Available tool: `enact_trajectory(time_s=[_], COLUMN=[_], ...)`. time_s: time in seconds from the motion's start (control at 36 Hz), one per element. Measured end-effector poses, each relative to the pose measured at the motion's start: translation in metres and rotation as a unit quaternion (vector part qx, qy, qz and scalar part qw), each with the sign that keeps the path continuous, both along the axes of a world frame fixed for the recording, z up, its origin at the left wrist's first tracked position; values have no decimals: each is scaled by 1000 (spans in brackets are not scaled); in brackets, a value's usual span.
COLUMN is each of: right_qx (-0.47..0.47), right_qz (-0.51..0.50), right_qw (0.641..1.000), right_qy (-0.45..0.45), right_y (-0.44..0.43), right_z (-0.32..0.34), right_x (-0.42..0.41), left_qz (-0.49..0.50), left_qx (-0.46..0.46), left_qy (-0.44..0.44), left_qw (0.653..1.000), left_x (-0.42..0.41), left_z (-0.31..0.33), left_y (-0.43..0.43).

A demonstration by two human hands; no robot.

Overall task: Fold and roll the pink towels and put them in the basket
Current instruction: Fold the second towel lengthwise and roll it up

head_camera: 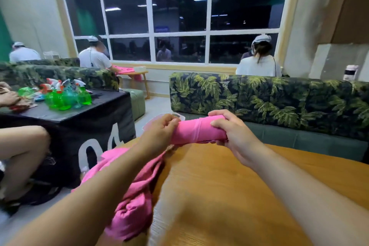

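Observation:
A rolled pink towel (pixel 196 131) is held level above the far edge of the wooden table (pixel 229 185). My left hand (pixel 159 132) grips its left end and my right hand (pixel 233 134) grips its right end, fingers curled over the roll. Loose pink towels (pixel 135 191) lie bunched on the table's left edge, partly under my left forearm. A pale translucent rim, possibly the basket (pixel 159 118), shows just behind my left hand; most of it is hidden.
A leaf-print sofa (pixel 269 102) stands beyond the table. To the left is a black-draped table (pixel 69 118) with green spray bottles (pixel 65 96), and a seated person's leg (pixel 22 146) beside it. Other people sit by the window.

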State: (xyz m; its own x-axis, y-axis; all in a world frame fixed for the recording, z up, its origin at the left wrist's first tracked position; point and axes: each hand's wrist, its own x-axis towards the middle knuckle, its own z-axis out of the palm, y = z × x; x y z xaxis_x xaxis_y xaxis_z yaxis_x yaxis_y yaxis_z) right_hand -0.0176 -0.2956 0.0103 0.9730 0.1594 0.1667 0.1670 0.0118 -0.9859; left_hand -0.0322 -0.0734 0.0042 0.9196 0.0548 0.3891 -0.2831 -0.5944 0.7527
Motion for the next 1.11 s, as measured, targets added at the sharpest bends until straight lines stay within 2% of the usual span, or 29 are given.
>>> enact_trajectory(time_s=[0.08, 0.14, 0.19, 0.25, 0.31, 0.42, 0.58, 0.64, 0.69, 0.75, 0.81, 0.86, 0.97, 1.11], right_qx=[-36, -51, -66, -72, -79, -73, -110, -155, -229, -321, -384, -402, -425, -516], right_qz=[-10, -22, -36, -50, -65, -95, -187, -178, -122, -59, -67, -95, -74, -90], right_qw=[999, 998, 997, 996, 994, 992, 973, 968, 963, 945, 921, 910, 901, 845], right_qy=[-10, -13, -14, -22, -30, -40, -77, -87, -71, -32, -17, -26, -55, -104], right_y=[30, 47, 62, 74, 86, 110, 151, 161, 169, 172, 169, 163, 154, 154], right_z=[-2, -6, -10, -13, -16, -20, -26, -33, -43, -55, -62, -65, -65, -58], right_x=[12, 24, 37, 50, 63, 99, 137, 139, 137, 131, 128, 127, 125, 140], left_qz=[4, 13, 30, 33, 28, 42, 44, 48, 50, 52, 51, 49, 50, 49], left_qx=[81, 177, 330, 387, 370, 390, 385, 384, 386, 387, 384, 381, 382, 380], left_qy=[46, 92, 145, 230, 274, 224, 210, 213, 212, 206, 202, 199, 196, 194], left_qw=[996, 980, 932, 893, 887, 892, 898, 897, 897, 897, 899, 901, 902, 903], left_x=[4, 11, 19, 23, 24, 26, 28, 28, 27, 27, 27, 27, 26, 23], left_z=[-9, -21, -41, -66, -89, -115, -123, -123, -124, -124, -125, -125, -126, -123], left_y=[40, 66, 93, 112, 122, 126, 129, 128, 128, 128, 128, 128, 128, 127])
